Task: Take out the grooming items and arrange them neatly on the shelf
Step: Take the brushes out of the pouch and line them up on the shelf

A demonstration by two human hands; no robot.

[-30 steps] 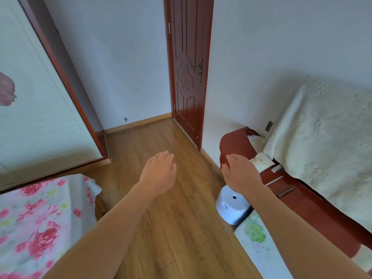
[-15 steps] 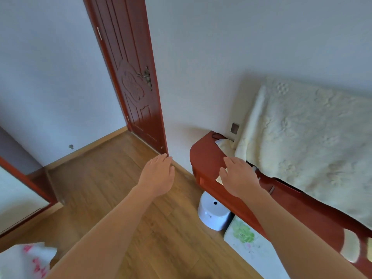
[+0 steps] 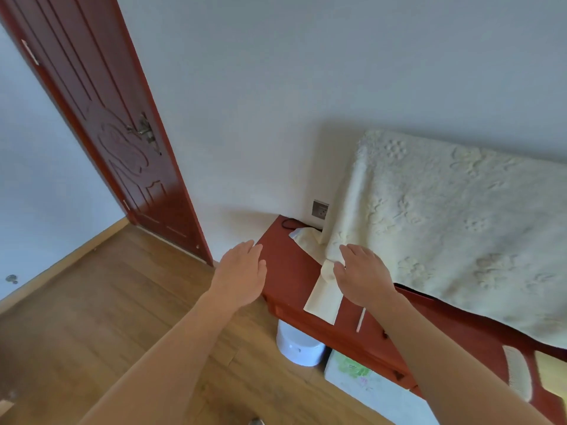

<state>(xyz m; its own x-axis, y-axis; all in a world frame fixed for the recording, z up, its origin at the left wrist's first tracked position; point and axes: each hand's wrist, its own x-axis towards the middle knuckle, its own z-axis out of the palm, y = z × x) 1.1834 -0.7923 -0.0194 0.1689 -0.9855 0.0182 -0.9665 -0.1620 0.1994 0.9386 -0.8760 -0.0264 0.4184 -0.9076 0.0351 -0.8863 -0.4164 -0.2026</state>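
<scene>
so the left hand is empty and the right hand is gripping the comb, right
No: the head view shows the right hand empty too, fingers relaxed. The comb lies untouched on the red shelf, further right. The left hand is indeed empty.

Two bare forearms reaching forward, left hand (image 3: 241,273) palm down with fingers straight and together, right hand (image 3: 362,276) palm down, fingers relaxed, neither holding anything
</scene>
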